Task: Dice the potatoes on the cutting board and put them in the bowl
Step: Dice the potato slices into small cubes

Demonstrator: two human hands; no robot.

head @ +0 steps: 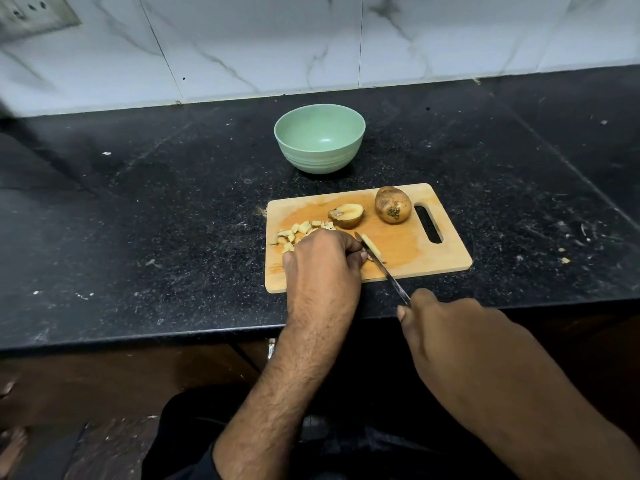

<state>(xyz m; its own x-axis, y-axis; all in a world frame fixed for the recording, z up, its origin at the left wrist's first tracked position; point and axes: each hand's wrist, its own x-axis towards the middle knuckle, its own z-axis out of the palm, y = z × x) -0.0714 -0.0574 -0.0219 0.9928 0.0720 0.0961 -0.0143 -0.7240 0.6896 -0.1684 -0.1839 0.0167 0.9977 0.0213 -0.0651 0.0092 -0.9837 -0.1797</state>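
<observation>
A wooden cutting board (415,251) lies on the black counter. On it stand a whole potato (393,204), a halved potato (346,215) and a heap of diced pieces (298,230) at the board's left. My left hand (322,258) rests on the board with curled fingers holding potato strips (371,247). My right hand (446,327) grips a knife (384,268) whose blade lies against those strips. The green bowl (320,140) behind the board is empty.
The black stone counter (156,220) has crumbs and a front edge just below the board. A tiled marble wall (311,39) rises behind the bowl, with a socket plate (31,15) at top left.
</observation>
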